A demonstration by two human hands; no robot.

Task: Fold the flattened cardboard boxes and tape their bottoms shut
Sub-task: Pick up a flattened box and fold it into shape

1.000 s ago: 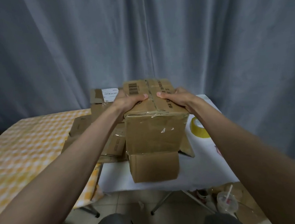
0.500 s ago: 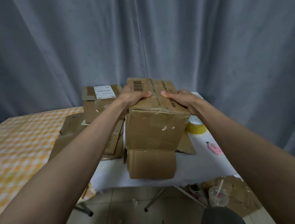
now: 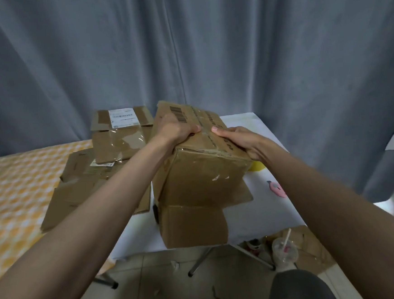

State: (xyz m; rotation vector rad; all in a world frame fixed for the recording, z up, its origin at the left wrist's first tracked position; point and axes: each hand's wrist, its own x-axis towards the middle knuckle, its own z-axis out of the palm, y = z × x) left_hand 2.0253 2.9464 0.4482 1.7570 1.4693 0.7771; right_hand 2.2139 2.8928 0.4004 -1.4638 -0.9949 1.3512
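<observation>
**One box up and in hand, a stack yet to fold**

Both hands are on the folded cardboard box (image 3: 202,172), which stands over the near edge of the white table (image 3: 274,214), tipped a little to the left. The left hand (image 3: 175,131) grips the top from the left with fingers curled over the panel; the right hand (image 3: 240,141) clamps the right top edge, thumb lying along the seam. That upper seam looks closed and glossy with tape, so this box seems close to finished, though its lower flaps hang loose and splayed.

Plenty left, by the look of it: a pile of flattened boxes (image 3: 93,188) lies just left of the held box, with another labelled box (image 3: 122,136) sitting on it.

Room is tight on the left, where the pile crowds the box. To the right the tabletop opens up, with a yellow tape roll (image 3: 257,166) peeking from under the right wrist and a pink cutter (image 3: 276,188) near the right edge. The table's front edge runs directly beneath the box.
</observation>
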